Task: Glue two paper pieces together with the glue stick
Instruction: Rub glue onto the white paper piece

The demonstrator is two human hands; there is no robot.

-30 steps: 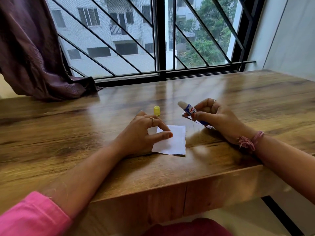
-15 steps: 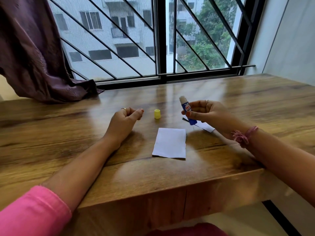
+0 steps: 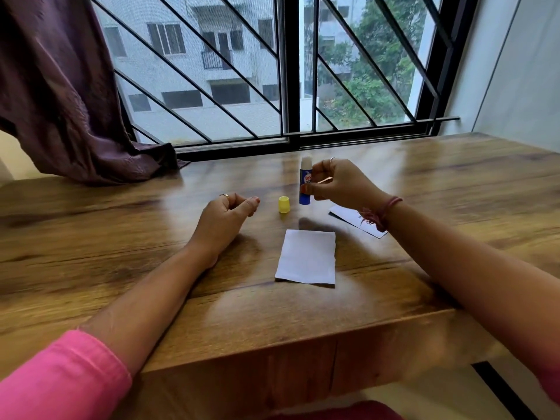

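Note:
A white paper piece (image 3: 306, 256) lies flat on the wooden table (image 3: 121, 237) between my arms. A second paper piece (image 3: 348, 218) lies further right, partly hidden under my right wrist. My right hand (image 3: 339, 184) holds the blue glue stick (image 3: 305, 184) upright, its white glue tip up and its base touching or just above the table. Its yellow cap (image 3: 284, 204) stands on the table just left of the stick. My left hand (image 3: 225, 215) rests on the table left of the cap, fingers loosely curled, holding nothing.
A dark purple curtain (image 3: 66, 95) drapes onto the table's far left corner. A barred window (image 3: 291, 71) runs along the far edge, and a white wall (image 3: 521, 71) stands at the right. The table's front edge (image 3: 272, 344) is near my body.
My left hand let go of the white paper and moved back left to rest on the table. My right hand turned the glue stick upright and carried it left, beside the cap.

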